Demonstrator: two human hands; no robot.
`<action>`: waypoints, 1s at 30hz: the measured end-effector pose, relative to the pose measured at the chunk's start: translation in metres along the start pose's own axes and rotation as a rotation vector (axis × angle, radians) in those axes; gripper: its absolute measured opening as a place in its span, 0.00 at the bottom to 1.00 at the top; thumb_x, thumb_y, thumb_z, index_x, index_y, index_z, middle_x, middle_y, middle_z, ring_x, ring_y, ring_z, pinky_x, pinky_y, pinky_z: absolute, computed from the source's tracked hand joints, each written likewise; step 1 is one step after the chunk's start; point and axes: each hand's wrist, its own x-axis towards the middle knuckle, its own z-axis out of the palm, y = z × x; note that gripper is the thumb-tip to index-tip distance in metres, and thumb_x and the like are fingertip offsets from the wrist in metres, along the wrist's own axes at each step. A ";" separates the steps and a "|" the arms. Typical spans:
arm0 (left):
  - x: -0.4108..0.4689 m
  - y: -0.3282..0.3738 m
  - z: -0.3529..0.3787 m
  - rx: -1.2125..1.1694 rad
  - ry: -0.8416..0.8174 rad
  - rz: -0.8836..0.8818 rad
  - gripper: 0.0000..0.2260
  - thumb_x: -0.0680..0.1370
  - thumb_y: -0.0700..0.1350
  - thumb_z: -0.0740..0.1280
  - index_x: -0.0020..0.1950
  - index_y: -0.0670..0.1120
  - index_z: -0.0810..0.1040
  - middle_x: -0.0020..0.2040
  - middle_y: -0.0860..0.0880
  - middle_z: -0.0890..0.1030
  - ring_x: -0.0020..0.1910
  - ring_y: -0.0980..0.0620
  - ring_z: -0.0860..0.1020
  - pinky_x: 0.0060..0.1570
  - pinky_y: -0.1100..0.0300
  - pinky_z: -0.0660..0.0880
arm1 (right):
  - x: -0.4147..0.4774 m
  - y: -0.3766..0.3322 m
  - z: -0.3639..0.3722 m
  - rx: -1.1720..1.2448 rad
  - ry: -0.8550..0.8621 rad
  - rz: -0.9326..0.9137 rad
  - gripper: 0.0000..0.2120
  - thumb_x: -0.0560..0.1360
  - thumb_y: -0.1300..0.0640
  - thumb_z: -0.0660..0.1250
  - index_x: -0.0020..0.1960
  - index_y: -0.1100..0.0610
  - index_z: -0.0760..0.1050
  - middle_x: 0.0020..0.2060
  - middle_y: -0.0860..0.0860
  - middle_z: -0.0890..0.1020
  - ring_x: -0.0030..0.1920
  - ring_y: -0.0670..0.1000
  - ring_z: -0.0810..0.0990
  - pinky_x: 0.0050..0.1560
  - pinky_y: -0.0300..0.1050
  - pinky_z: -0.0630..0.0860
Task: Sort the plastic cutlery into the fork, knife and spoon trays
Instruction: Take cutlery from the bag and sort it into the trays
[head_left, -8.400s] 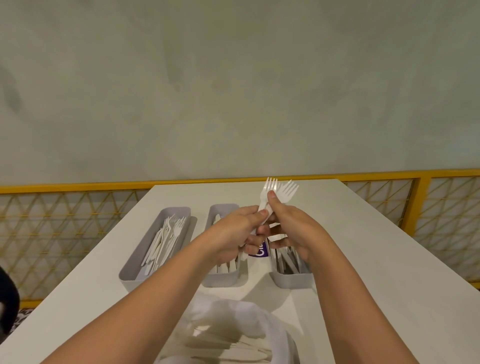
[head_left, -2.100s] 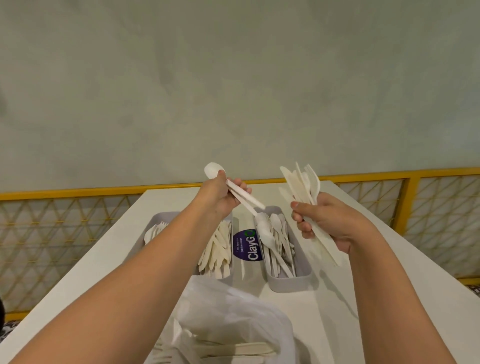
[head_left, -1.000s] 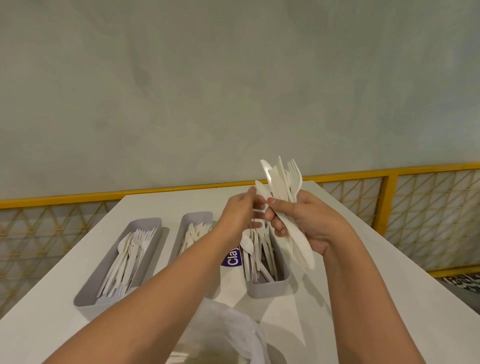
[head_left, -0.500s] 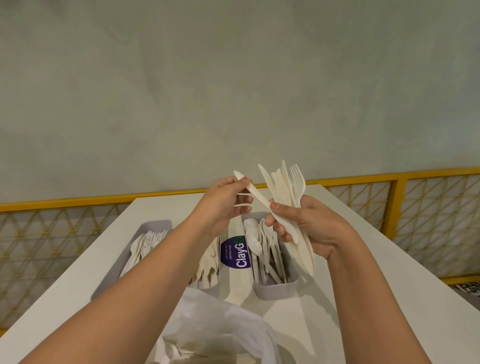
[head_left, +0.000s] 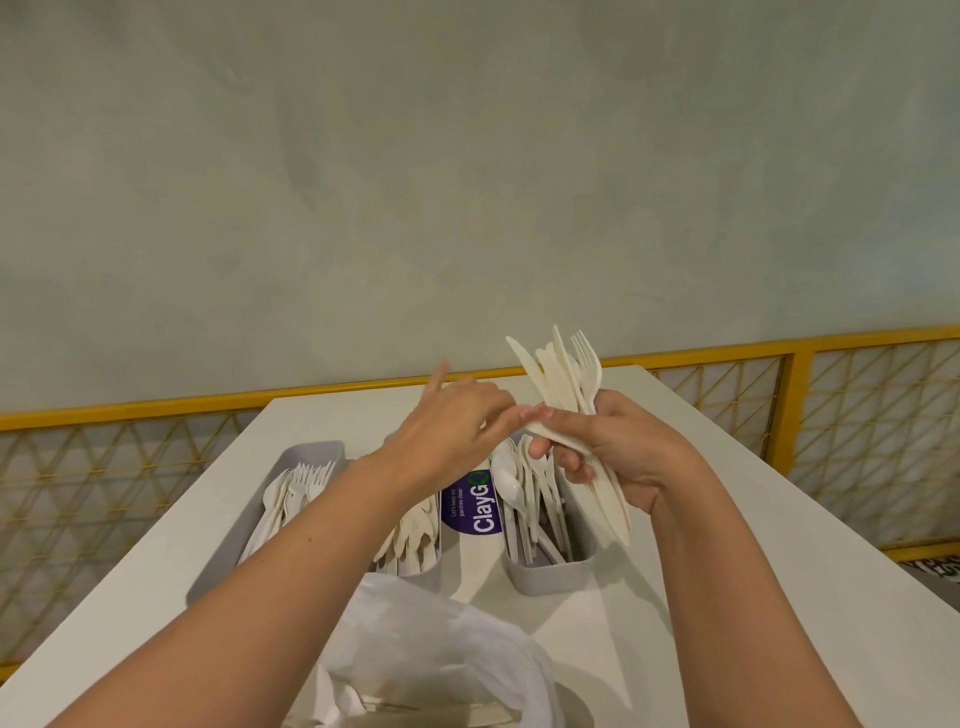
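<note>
a white surface (head_left: 753, 545) carries 3 grey trays side by side: the left tray (head_left: 311, 450) holds forks (head_left: 307, 475), the middle tray (head_left: 422, 567) cream cutlery (head_left: 413, 530), the right tray (head_left: 551, 574) spoons (head_left: 505, 480). a purple claygo sticker (head_left: 475, 506) lies between the middle and right trays; a white plastic bag (head_left: 441, 639) sits at the near edge

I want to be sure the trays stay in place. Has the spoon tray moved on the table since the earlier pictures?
No. The spoon tray still stands just right of the ClayGo sticker, as before.
</note>
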 end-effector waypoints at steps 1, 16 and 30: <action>-0.001 -0.002 0.001 -0.075 -0.040 -0.009 0.20 0.80 0.57 0.52 0.49 0.48 0.80 0.47 0.51 0.81 0.50 0.54 0.76 0.68 0.50 0.63 | 0.000 0.000 0.000 -0.002 0.016 0.005 0.06 0.79 0.61 0.62 0.48 0.63 0.76 0.28 0.54 0.80 0.20 0.43 0.69 0.19 0.33 0.64; 0.001 0.017 0.011 -1.034 0.038 -0.424 0.16 0.78 0.57 0.61 0.47 0.45 0.76 0.27 0.56 0.71 0.29 0.54 0.68 0.32 0.61 0.67 | 0.003 0.002 0.007 0.009 0.038 -0.016 0.05 0.79 0.62 0.61 0.52 0.62 0.74 0.27 0.56 0.77 0.19 0.44 0.68 0.19 0.35 0.64; 0.011 0.038 0.012 -1.293 0.093 -0.496 0.09 0.79 0.45 0.63 0.45 0.40 0.78 0.29 0.47 0.75 0.21 0.55 0.71 0.22 0.65 0.69 | 0.001 0.002 0.014 -0.067 0.026 -0.011 0.12 0.80 0.58 0.60 0.42 0.62 0.75 0.27 0.56 0.76 0.21 0.45 0.73 0.22 0.36 0.72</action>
